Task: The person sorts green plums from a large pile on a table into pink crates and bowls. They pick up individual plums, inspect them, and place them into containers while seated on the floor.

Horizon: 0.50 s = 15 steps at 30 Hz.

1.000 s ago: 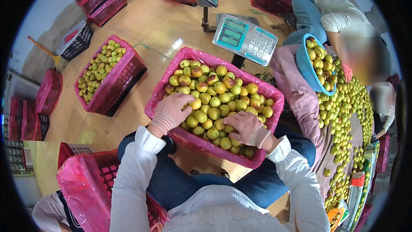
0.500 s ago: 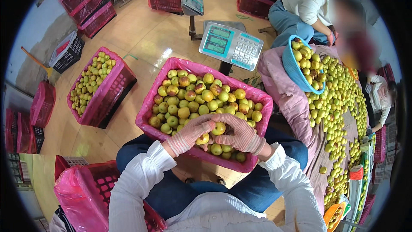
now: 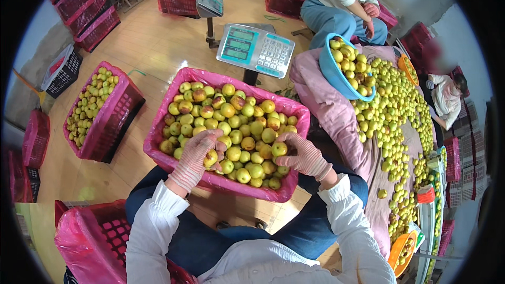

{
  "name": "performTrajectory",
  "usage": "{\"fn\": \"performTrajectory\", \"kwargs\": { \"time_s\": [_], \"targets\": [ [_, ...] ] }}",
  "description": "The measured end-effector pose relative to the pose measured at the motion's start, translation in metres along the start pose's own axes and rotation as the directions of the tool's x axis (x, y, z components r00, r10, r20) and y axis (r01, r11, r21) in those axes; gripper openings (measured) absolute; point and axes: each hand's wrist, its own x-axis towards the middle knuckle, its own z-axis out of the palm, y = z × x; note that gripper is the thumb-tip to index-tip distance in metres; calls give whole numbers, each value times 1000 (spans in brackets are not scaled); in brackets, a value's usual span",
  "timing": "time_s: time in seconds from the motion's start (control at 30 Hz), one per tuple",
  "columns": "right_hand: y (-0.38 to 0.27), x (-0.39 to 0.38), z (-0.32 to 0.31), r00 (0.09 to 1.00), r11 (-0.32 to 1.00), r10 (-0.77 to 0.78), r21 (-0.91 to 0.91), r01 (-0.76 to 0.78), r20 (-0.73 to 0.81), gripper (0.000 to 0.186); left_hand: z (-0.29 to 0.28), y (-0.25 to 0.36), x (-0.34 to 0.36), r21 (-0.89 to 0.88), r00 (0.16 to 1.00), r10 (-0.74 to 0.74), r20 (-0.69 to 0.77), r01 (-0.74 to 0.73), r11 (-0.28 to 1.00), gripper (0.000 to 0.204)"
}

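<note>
A crate [image 3: 166,159] lined with pink plastic film stands before my knees, full of round yellow-green jujubes [image 3: 235,137] with brown patches. Striped, pinkish gloves cover both hands. Over the crate's near left part, my left hand [image 3: 192,164] is closed around a jujube [image 3: 210,158], its thumb and fingers bent about it. Toward the right side, my right hand [image 3: 307,159] pinches another jujube [image 3: 279,149] at its fingertips, just above the heap.
Behind the crate stands a scale with a display [image 3: 256,50]. A second full crate [image 3: 120,106] is at left, an empty-looking pink-lined crate [image 3: 89,236] by my left elbow. At right, a blue basket [image 3: 327,71] and loose jujubes lie on a pink cloth [image 3: 321,92]. A co-worker [image 3: 342,0] sits beyond.
My hands have moved apart from being close together over the near edge, each now with a jujube. The view has shifted right, and the co-worker's hands have come together.
</note>
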Motion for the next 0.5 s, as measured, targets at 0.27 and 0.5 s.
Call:
{"fn": "performTrajectory", "kwargs": {
  "time_s": [0.27,0.5],
  "targets": [
    [5,-39,49,964,571,-162,-776,267,212,47,9,-23,-22,88,999,18,39,-21,996,45],
    [8,-51,50,986,632,-83,-757,166,147,47,21,-67,-44,154,988,-97,125,77,985,35]
  ]
}}
